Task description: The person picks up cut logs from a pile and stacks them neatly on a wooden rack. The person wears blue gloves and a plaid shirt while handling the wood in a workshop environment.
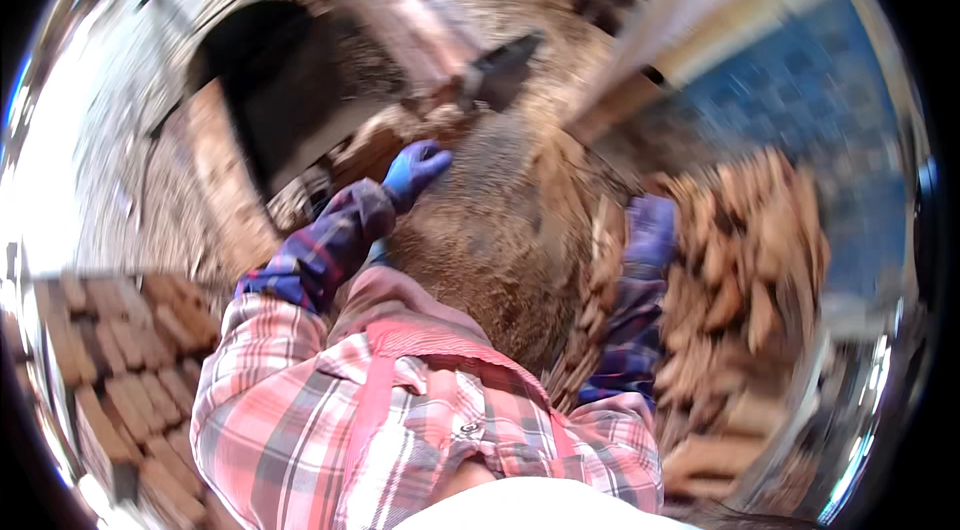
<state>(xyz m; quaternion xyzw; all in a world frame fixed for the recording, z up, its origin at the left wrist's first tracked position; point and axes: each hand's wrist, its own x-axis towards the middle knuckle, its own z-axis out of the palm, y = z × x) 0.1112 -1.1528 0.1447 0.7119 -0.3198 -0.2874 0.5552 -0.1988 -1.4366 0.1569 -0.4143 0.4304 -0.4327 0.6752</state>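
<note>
Blurred view: both gloved hands, left [415, 170] and right [650, 230], apart; grip cannot be told.

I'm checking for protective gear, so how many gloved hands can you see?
2. The left hand, in a blue glove, reaches toward the earth mound; the right hand, blurred, rests by the brick pile.
</note>
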